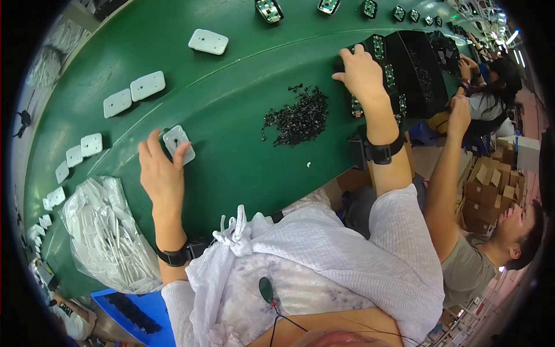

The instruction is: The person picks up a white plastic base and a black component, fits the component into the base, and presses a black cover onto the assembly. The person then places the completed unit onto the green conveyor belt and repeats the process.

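My left hand point(160, 176) has its fingers spread and lies beside a white rounded rectangular cover point(176, 139) with a dark hole. The thumb overlaps the cover's near edge; whether it presses on it I cannot tell. My right hand point(363, 75) reaches to the far edge of a group of black housings with green circuit boards point(378, 47). Its thumb and forefinger stand apart, and no held thing shows between them. Part of a housing is hidden behind that hand. Between my hands lies a heap of small black parts point(298, 118).
White covers point(147, 85) line the green table point(231, 168) at left. Housings with boards point(270, 10) run along its far side. A clear bag of white parts point(107, 234) lies near left, above a blue bin point(167, 329). A co-worker point(474, 266) sits at right, with stacked cartons point(491, 182) behind.
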A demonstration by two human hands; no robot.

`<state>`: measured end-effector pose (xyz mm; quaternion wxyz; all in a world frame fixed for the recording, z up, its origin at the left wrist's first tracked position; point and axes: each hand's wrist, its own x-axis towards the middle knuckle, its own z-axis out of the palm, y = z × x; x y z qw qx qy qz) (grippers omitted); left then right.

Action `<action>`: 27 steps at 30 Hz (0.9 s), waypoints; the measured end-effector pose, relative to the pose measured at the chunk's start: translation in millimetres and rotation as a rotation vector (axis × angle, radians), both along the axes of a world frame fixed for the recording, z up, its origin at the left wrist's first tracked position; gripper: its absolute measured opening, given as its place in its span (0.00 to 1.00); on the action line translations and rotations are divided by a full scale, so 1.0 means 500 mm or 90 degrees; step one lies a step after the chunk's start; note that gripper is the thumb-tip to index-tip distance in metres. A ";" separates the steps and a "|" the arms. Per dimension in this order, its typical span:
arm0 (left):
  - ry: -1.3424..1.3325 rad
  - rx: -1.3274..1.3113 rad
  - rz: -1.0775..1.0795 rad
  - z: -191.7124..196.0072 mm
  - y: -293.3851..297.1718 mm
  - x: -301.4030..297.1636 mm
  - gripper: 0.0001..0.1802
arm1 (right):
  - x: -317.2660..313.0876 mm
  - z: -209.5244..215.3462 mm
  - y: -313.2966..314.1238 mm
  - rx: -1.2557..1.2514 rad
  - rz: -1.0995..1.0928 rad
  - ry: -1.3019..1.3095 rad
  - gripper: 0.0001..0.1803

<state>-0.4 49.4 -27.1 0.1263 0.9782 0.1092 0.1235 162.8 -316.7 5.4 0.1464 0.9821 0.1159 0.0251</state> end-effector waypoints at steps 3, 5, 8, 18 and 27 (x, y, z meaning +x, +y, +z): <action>-0.012 0.010 -0.050 -0.002 -0.025 -0.024 0.36 | -0.001 0.019 0.001 0.225 0.029 -0.052 0.24; -0.029 -0.008 -0.074 -0.004 -0.034 -0.035 0.38 | -0.017 0.053 0.049 0.371 0.078 -0.086 0.24; -0.088 -0.037 -0.109 -0.017 -0.030 -0.032 0.36 | -0.054 0.053 0.129 0.888 0.082 0.146 0.23; -0.134 -0.125 -0.151 -0.018 -0.036 -0.015 0.32 | -0.093 -0.001 0.248 0.469 0.368 0.132 0.20; -0.156 -0.371 -0.200 -0.022 -0.013 -0.010 0.33 | -0.141 0.014 0.341 0.545 0.525 0.161 0.20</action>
